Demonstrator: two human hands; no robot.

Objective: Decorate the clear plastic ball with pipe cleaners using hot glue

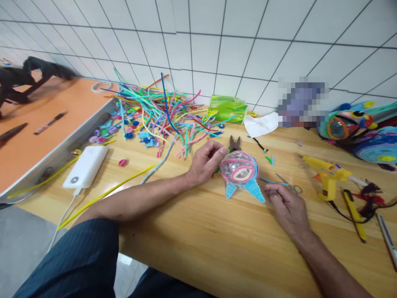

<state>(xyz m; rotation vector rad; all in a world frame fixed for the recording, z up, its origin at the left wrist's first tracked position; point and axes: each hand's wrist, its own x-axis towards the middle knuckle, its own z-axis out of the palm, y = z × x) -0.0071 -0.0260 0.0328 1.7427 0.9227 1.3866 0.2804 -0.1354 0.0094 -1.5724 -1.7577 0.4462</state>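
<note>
On a pale wooden table (186, 244), a small craft piece sits between my two hands: a clear, rounded, plastic-looking shell (230, 167) trimmed with fuzzy pink bands, one framing an eye-like oval (242, 174). Two pointed fins of ribbed light-blue chenille (255, 190) splay out towards the wearer's side.

My bare left hand (204, 163) is at the shell's left edge, thumb and forefinger drawn together; I can't tell whether they grip the trim or only rest against it. My bare right hand (288, 209) is apart from it, just beside the longer fin, fingers curled with the tips close together. A thin blue stem (266, 180) lies near those tips, but I can't make out whether they pinch it.

Dark-jawed pliers (235, 144) lie just behind the shell, small metal scissors (293, 187) beyond my right fingertips, and a yellow glue gun (330, 178) farther right.

I judge the piece very light, its shell smooth, a bit slippery and easily dented, the fuzzy parts soft and bendable. I'd cup the round body low on both sides with gentle pressure, and avoid lifting by the fins, which could bend or pull loose.
</note>
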